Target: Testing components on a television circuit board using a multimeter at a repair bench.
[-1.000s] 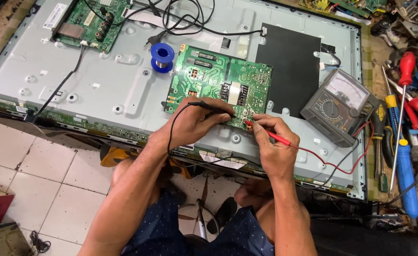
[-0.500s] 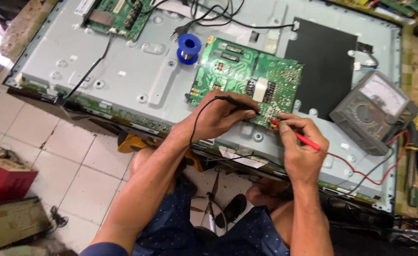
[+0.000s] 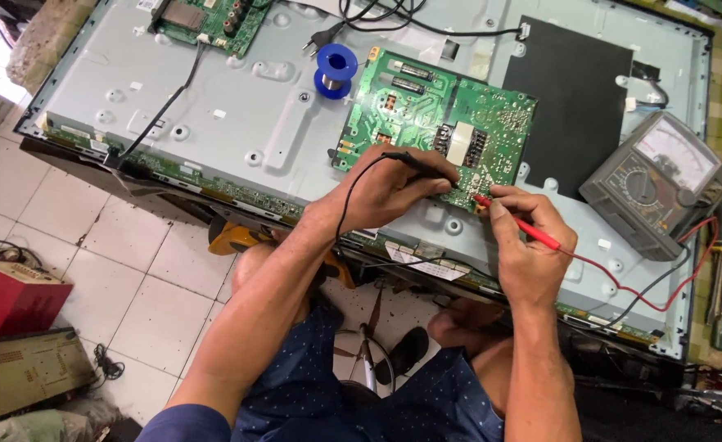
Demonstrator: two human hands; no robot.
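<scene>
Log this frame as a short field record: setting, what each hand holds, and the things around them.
Setting: metal back panel of a flat screen lying face down on a bench, seen from above
Left hand: holds a black probe, tip on the green circuit board
Right hand: holds a red probe, tip at the board's lower edge
Meter: grey analog multimeter to the right, red and black leads running to it
Nearby: blue solder spool; second green board at top left; screwdrivers at the right edge

Single head view, steeply downward, close over the workbench (image 3: 214,106)
</scene>
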